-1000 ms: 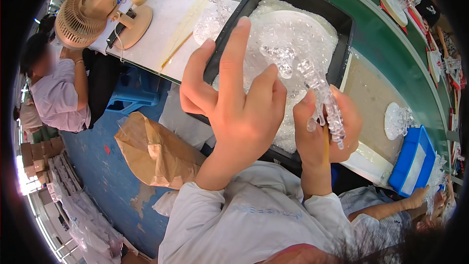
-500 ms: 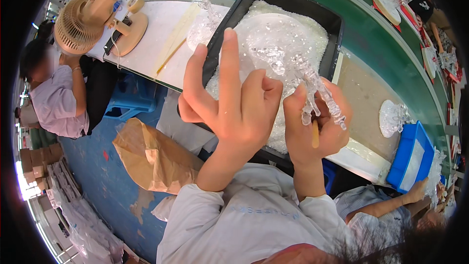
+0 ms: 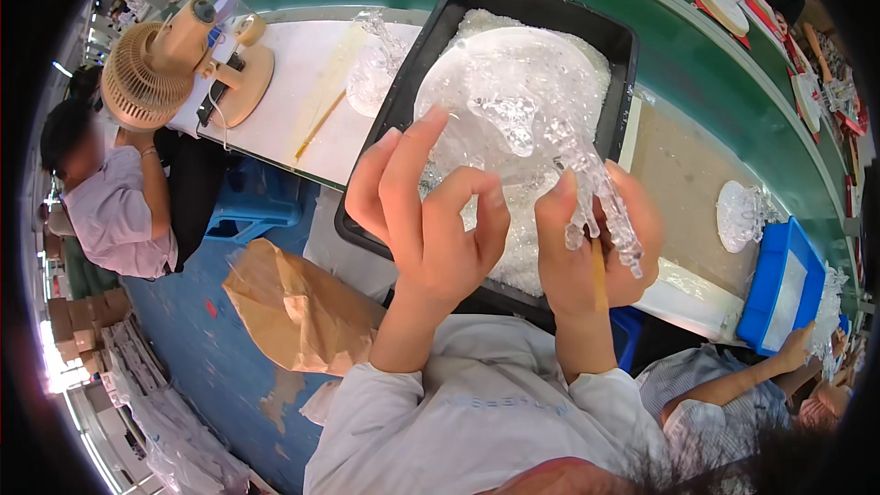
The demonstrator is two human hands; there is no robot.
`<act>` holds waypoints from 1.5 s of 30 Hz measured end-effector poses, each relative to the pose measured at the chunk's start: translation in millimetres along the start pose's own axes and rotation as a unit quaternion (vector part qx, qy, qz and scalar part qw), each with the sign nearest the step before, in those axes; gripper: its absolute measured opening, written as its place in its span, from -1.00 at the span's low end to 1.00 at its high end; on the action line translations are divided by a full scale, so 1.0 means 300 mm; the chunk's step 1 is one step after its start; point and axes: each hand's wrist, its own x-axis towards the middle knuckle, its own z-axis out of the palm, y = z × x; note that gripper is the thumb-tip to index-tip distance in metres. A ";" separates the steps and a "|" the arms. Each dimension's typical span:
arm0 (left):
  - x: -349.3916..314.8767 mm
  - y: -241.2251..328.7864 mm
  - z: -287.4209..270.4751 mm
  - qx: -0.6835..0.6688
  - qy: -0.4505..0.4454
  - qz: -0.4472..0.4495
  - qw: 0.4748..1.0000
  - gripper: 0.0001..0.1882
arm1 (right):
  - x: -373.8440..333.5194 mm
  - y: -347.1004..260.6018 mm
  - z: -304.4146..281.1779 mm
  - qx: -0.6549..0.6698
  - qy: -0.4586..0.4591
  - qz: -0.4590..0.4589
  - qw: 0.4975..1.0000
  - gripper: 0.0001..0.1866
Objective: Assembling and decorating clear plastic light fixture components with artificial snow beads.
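Observation:
My right hand (image 3: 596,261) is closed around the branch-like end of a clear plastic ornament (image 3: 527,119) with a round, whitish, glittery base. A thin yellowish stick (image 3: 599,275) is also gripped in that hand. Under the ornament is a black tray (image 3: 628,64) holding white, sparkling flakes (image 3: 518,266). My left hand (image 3: 431,220) hovers over the tray's near left part, left of the ornament. Its thumb and index finger curl together in a pinch, the other fingers are raised, and whatever lies between the tips is too small to make out.
Left of the tray lie another clear ornament (image 3: 371,73) and a thin stick (image 3: 321,124); a beige fan (image 3: 147,69) stands beyond. A brown paper bag (image 3: 302,312) is at my left. To the right are a clear ornament (image 3: 736,215), a blue bin (image 3: 759,302) and a co-worker's arm (image 3: 733,385).
My left hand has dropped lower, its raised fingers bending down from the ornament's base. The ornament has tilted so more of its round base shows. The view has shifted slightly.

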 end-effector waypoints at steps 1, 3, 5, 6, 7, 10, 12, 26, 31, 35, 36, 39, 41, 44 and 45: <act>-0.003 0.001 -0.003 -0.004 -0.007 -0.003 1.000 -0.92 | -0.002 0.001 0.001 0.002 0.006 0.007 1.000 -0.58; -0.008 0.006 -0.005 -0.008 -0.015 -0.007 1.000 -0.93 | -0.004 0.003 0.000 0.003 0.012 0.014 1.000 -0.57; -0.009 0.012 -0.002 0.008 -0.023 -0.008 1.000 -0.93 | -0.002 0.006 -0.004 -0.011 0.000 0.000 1.000 -0.56; -0.008 0.014 0.002 0.004 -0.021 -0.012 1.000 -0.93 | 0.001 0.007 -0.009 -0.016 -0.004 -0.005 1.000 -0.55; -0.007 0.016 0.007 0.043 -0.001 0.003 0.999 -0.91 | 0.003 0.007 -0.012 -0.027 -0.005 -0.022 0.999 -0.55; 0.001 0.016 0.017 0.107 0.032 0.014 0.994 -0.89 | 0.011 0.002 -0.032 -0.051 -0.050 -0.026 0.997 -0.56; 0.008 0.014 0.017 0.132 0.042 0.011 0.990 -0.88 | 0.010 -0.001 -0.034 -0.064 -0.094 -0.011 0.993 -0.56; 0.038 -0.021 0.013 0.174 0.010 0.166 0.971 -0.91 | 0.003 0.007 -0.008 -0.005 -0.033 -0.014 0.999 -0.57; 0.028 0.006 0.002 0.053 0.006 0.110 0.992 -0.91 | -0.004 0.024 0.015 -0.025 0.023 0.021 0.999 -0.55; 0.012 0.037 -0.004 0.035 0.026 0.067 0.997 -0.90 | -0.007 0.027 0.022 0.027 0.066 0.072 0.995 -0.53; 0.009 0.042 0.000 0.037 0.019 0.065 0.997 -0.90 | -0.009 0.025 0.023 0.024 0.056 0.086 0.994 -0.53; 0.008 0.057 0.022 0.096 0.036 0.053 0.993 -0.90 | -0.006 0.023 0.037 0.042 0.077 0.089 0.992 -0.55; 0.012 0.068 0.033 0.166 0.045 0.071 0.983 -0.90 | -0.005 0.017 0.040 0.068 0.097 0.109 0.987 -0.55; 0.026 0.088 0.038 0.201 0.041 0.057 0.977 -0.92 | -0.004 0.010 0.042 0.122 0.106 0.134 0.978 -0.55; 0.031 0.095 0.036 0.200 0.042 0.057 0.977 -0.92 | -0.004 0.009 0.042 0.114 0.094 0.138 0.979 -0.54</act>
